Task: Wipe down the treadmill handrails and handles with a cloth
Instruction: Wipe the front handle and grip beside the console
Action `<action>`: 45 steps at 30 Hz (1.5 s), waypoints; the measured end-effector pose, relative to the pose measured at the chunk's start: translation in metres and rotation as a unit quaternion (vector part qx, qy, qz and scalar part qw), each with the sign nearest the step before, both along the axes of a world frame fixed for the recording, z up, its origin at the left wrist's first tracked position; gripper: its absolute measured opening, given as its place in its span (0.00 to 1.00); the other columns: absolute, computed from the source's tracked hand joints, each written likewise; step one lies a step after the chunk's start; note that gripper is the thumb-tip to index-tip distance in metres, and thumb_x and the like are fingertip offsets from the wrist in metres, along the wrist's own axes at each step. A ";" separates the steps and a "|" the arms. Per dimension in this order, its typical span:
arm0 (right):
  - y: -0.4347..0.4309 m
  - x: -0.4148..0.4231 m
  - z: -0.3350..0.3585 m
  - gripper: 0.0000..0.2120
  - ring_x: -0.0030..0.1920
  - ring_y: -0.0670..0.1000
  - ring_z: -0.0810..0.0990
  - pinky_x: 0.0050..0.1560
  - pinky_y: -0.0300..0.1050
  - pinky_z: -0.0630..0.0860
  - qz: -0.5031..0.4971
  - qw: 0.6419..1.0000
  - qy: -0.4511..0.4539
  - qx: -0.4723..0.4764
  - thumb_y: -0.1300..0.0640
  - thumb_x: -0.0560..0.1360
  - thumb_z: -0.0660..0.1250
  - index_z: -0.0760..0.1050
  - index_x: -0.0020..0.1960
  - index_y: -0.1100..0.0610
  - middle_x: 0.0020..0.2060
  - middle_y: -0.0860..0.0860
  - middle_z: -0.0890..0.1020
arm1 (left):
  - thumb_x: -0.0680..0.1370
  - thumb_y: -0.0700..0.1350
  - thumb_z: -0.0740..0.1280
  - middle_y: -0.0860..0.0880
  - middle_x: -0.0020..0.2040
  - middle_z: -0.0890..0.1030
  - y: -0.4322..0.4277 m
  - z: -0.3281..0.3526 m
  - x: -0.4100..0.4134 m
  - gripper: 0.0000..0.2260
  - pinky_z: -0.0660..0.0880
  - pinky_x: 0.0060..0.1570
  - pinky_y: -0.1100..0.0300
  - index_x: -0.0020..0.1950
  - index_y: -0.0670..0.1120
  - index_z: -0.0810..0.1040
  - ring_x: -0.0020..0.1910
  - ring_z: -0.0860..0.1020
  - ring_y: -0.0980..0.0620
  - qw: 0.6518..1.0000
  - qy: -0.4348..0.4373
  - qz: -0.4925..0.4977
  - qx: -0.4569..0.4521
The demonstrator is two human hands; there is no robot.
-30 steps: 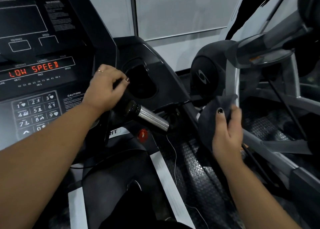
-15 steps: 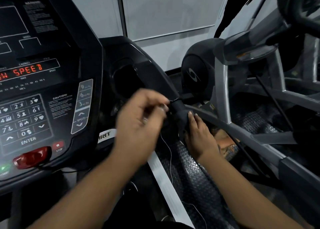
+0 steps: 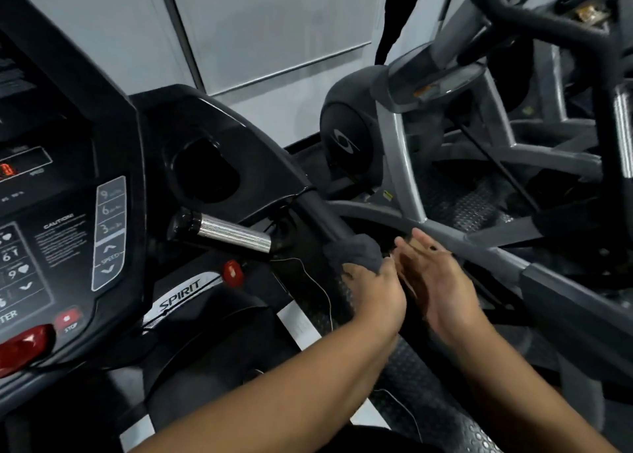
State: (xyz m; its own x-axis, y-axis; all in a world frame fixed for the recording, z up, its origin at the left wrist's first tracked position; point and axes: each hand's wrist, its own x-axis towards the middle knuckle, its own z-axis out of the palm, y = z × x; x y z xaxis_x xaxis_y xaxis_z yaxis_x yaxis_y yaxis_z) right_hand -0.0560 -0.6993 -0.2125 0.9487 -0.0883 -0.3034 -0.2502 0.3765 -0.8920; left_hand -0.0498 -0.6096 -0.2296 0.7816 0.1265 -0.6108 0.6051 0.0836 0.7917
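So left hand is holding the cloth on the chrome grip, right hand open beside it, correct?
No. In the head view the left hand holds the cloth on the black side handrail, not the chrome grip, which is bare. The right hand is open beside it, as you said.

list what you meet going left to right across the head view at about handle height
speed buttons → chrome grip → cloth → right hand → next machine's grey rail
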 end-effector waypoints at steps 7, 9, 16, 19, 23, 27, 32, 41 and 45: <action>-0.023 -0.002 -0.001 0.17 0.64 0.56 0.77 0.68 0.50 0.71 -0.063 0.995 -0.058 -0.049 0.60 0.83 0.48 0.74 0.61 0.55 0.58 0.57 0.82 | 0.81 0.50 0.64 0.43 0.63 0.75 0.001 -0.030 0.028 0.23 0.71 0.63 0.55 0.69 0.38 0.65 0.60 0.76 0.46 0.983 -0.064 0.162 0.057; -0.029 0.001 -0.003 0.18 0.64 0.55 0.78 0.64 0.45 0.75 -0.061 0.995 -0.060 -0.058 0.61 0.83 0.48 0.75 0.61 0.55 0.58 0.57 0.82 | 0.81 0.51 0.63 0.46 0.58 0.75 0.003 -0.029 0.031 0.21 0.71 0.57 0.59 0.67 0.37 0.66 0.58 0.77 0.46 0.980 -0.070 0.179 0.055; -0.032 0.003 -0.008 0.20 0.63 0.56 0.78 0.65 0.44 0.75 -0.022 0.995 -0.071 -0.071 0.66 0.80 0.48 0.76 0.60 0.57 0.57 0.58 0.82 | 0.81 0.54 0.62 0.44 0.57 0.77 0.023 -0.022 0.063 0.21 0.67 0.47 0.64 0.62 0.37 0.69 0.49 0.75 0.50 0.973 -0.057 0.215 0.062; -0.030 0.003 -0.010 0.19 0.64 0.55 0.78 0.69 0.51 0.71 0.003 0.993 -0.081 -0.090 0.62 0.79 0.49 0.76 0.61 0.56 0.58 0.57 0.82 | 0.81 0.54 0.62 0.43 0.60 0.76 0.029 -0.019 0.073 0.22 0.67 0.49 0.64 0.65 0.38 0.68 0.53 0.76 0.49 0.971 -0.064 0.221 0.071; -0.030 0.002 -0.012 0.20 0.64 0.54 0.77 0.70 0.54 0.67 0.025 0.990 -0.093 -0.099 0.55 0.77 0.52 0.76 0.63 0.55 0.59 0.56 0.82 | 0.81 0.51 0.63 0.40 0.66 0.75 0.038 -0.015 0.090 0.24 0.65 0.50 0.68 0.71 0.37 0.65 0.62 0.76 0.44 0.962 -0.090 0.238 0.096; -0.028 0.005 -0.012 0.19 0.65 0.53 0.77 0.72 0.59 0.65 0.040 0.989 -0.093 -0.109 0.57 0.80 0.51 0.78 0.62 0.53 0.60 0.54 0.82 | 0.81 0.52 0.63 0.40 0.66 0.76 0.041 -0.015 0.096 0.25 0.67 0.52 0.64 0.72 0.38 0.64 0.61 0.77 0.43 0.960 -0.097 0.242 0.103; -0.021 0.007 -0.016 0.20 0.65 0.53 0.77 0.72 0.59 0.65 0.044 0.990 -0.087 -0.107 0.53 0.76 0.53 0.78 0.61 0.52 0.59 0.54 0.82 | 0.82 0.50 0.63 0.44 0.70 0.73 0.037 -0.023 0.082 0.29 0.67 0.57 0.65 0.79 0.44 0.56 0.65 0.74 0.47 0.963 -0.134 0.212 0.095; -0.026 0.010 -0.009 0.19 0.64 0.54 0.78 0.72 0.62 0.65 0.037 0.987 -0.099 -0.122 0.59 0.81 0.50 0.76 0.63 0.55 0.59 0.55 0.82 | 0.83 0.48 0.59 0.45 0.77 0.62 0.026 -0.026 0.068 0.29 0.62 0.63 0.66 0.81 0.46 0.49 0.73 0.66 0.49 0.963 -0.154 0.217 0.049; -0.025 0.008 -0.008 0.21 0.64 0.54 0.78 0.72 0.60 0.65 0.043 0.988 -0.097 -0.113 0.54 0.76 0.52 0.77 0.62 0.54 0.59 0.54 0.82 | 0.83 0.48 0.59 0.44 0.76 0.65 0.036 -0.020 0.084 0.29 0.62 0.59 0.68 0.81 0.47 0.49 0.71 0.68 0.48 0.959 -0.151 0.233 0.051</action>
